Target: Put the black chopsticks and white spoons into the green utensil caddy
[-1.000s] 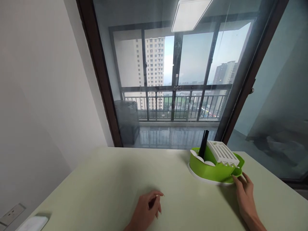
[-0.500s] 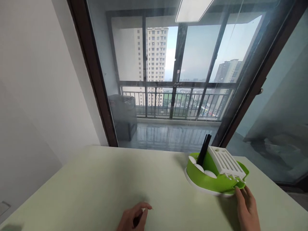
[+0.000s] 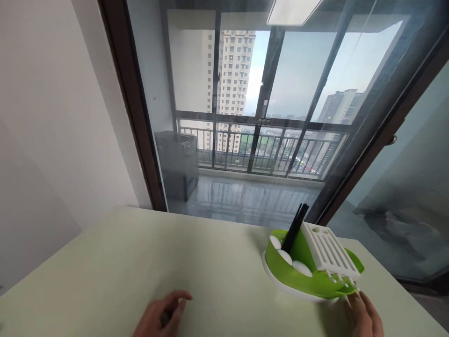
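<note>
My right hand sits at the near-right corner of the green rack, fingertips touching its near rim right under the white slotted insert. Fingers are loosely spread against the rim, not wrapped round anything, so it holds nothing that I can see. Rack lies just fwd and a bit left of that hand; its long axis runs near-right to far-left across the bench.

My left hand rests on the bench well apart to the left of the rack, fingers curled in, half closed. Something small and dark shows between the fingers; can't tell what it is. Right hand is much the nearer one to the rack.

Inside the rack, left of the insert: white rounded pieces in a row. Further back, black chopsticks stand tilted at the rack's far end. Beyond the rack, glass door w/ balcony behind.
</note>
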The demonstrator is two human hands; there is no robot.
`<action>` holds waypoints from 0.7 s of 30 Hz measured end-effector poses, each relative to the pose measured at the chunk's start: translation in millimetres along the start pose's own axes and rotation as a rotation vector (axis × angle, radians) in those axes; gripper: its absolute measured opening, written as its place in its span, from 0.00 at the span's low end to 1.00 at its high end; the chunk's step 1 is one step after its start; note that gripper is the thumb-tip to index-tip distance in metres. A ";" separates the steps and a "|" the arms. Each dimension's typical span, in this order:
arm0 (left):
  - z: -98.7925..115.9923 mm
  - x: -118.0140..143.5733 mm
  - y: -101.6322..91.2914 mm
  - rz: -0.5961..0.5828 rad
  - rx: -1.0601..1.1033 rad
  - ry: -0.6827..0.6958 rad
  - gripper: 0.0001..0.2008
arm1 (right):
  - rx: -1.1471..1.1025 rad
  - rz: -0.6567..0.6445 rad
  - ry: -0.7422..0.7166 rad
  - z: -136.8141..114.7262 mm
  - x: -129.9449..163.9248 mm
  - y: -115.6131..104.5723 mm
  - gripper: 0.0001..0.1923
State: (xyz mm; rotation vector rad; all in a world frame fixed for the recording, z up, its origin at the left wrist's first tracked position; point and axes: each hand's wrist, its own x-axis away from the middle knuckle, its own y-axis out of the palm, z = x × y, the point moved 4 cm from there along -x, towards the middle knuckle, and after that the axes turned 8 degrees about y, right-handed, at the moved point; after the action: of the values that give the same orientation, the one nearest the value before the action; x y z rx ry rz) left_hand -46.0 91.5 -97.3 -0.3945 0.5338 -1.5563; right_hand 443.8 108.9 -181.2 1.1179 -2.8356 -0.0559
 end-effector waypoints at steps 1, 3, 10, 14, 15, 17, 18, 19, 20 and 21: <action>-0.9 -3.8 -7.2 0.013 0.008 -0.004 0.24 | 0.023 0.019 0.017 -1.3 -2.8 -1.4 0.41; -1.6 -10.5 -20.0 0.059 0.030 -0.003 0.25 | 0.080 0.006 0.046 -6.5 -7.1 -1.8 0.41; 7.2 -19.1 -27.7 0.097 -0.068 -0.014 0.25 | 0.148 -0.061 0.065 -26.7 -10.3 7.4 0.44; 14.9 -21.8 -28.9 0.088 -0.101 -0.014 0.25 | 0.146 -0.053 0.115 -39.5 -4.5 17.8 0.43; 16.0 -22.1 -29.8 0.092 -0.100 -0.011 0.25 | 0.138 -0.053 0.119 -42.3 -3.3 20.3 0.43; 16.9 -22.1 -31.1 0.098 -0.096 0.000 0.24 | 0.112 -0.056 0.111 -46.5 -2.4 24.6 0.44; 16.9 -21.9 -31.3 0.099 -0.097 0.009 0.24 | 0.098 -0.057 0.104 -47.7 -2.6 26.2 0.44; 16.6 -21.8 -31.1 0.097 -0.099 0.019 0.24 | 0.090 -0.059 0.097 -48.3 -3.3 27.5 0.44; 16.2 -21.8 -30.6 0.091 -0.100 0.028 0.24 | 0.085 -0.059 0.093 -48.5 -4.2 28.4 0.44; 15.7 -22.1 -30.0 0.087 -0.098 0.037 0.23 | 0.083 -0.058 0.091 -48.5 -5.1 28.8 0.44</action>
State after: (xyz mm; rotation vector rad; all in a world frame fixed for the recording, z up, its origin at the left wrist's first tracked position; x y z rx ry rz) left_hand -60.9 112.4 -66.0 -0.4122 0.6494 -1.4595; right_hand 432.9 133.4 -131.3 1.1873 -2.7485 0.1072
